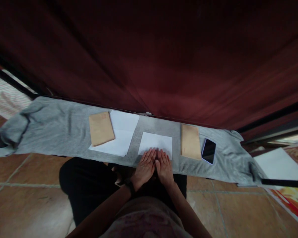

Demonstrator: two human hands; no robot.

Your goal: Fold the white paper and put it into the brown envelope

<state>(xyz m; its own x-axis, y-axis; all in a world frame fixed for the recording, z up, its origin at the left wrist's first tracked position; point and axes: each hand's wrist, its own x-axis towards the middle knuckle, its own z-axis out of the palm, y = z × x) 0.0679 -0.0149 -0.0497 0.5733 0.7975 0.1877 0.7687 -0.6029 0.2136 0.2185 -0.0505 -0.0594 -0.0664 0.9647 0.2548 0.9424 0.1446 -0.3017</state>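
My left hand (144,168) and my right hand (164,168) lie flat side by side, fingers stretched out, pressing on the near edge of a folded white sheet of paper (156,142). The paper rests on a grey cloth (52,132) spread over a narrow surface. A dark band circles my left wrist. Neither hand grips anything.
A brown envelope (101,128) lies on a stack of white sheets (123,134) to the left. To the right lie another brown envelope (190,142) and a phone (209,150). A dark red curtain (164,59) hangs behind. More white paper (278,164) lies at the far right above the tiled floor.
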